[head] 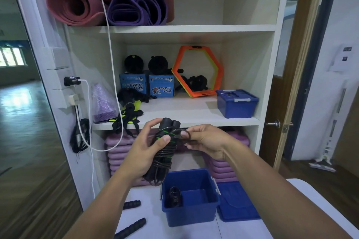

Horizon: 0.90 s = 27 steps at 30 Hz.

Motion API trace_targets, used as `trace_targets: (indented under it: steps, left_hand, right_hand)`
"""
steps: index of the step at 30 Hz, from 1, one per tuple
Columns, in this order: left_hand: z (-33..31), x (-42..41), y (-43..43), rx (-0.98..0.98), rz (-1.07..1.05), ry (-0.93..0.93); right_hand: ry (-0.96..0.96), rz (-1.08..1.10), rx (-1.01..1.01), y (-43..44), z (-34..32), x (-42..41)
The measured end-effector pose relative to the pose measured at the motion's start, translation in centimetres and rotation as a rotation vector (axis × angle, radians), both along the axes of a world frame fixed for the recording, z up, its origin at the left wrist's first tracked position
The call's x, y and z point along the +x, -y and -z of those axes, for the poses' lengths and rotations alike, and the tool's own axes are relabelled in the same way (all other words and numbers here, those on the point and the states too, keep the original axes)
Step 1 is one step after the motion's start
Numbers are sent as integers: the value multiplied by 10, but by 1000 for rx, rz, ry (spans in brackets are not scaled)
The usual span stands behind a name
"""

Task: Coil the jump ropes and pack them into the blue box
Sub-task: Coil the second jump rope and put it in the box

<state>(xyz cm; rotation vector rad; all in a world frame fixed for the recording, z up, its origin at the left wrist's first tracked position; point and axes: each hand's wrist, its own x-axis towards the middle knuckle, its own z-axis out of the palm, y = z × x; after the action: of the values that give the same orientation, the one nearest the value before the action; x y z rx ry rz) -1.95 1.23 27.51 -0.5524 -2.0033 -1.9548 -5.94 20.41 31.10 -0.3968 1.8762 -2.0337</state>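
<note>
Jump rope [165, 154] clasped in left grip [144, 149], right grip [206, 141] pinching its loop, above blue box [189, 216]

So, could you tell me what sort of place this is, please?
Likely a gym or fitness studio's equipment cupboard: rolled exercise mats on the upper shelf, an orange hexagonal agility ring below, and a coiled jump rope.

rolled mats [73, 4] lie on the top shelf [194, 27], with two lucky star boxes [161, 87] beside an orange hexagon frame [202, 94] below.
</note>
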Motion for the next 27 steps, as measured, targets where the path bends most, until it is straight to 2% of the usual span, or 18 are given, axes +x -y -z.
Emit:
trace_targets:
  steps: [3, 6, 9, 18, 23, 27]
  left_hand:
    - [2, -1, 1, 121, 4, 10]
    - [5, -1, -1, 266, 26, 96]
    - [8, 2, -4, 323, 97, 143]
    - [-1, 12, -6, 258, 155, 46]
    - [-2, 20, -8, 63, 142, -51]
    - [-6, 25, -6, -103, 163, -48]
  right_hand:
    - [23, -93, 53, -5, -5, 2]
    - [26, -199, 160, -9, -13, 1]
    - [27, -236, 224, -12, -18, 1]
    - [89, -39, 176, -22, -27, -1]
    - [78, -10, 253, -17, -29, 2]
    - [131, 30, 297, -11, -25, 4]
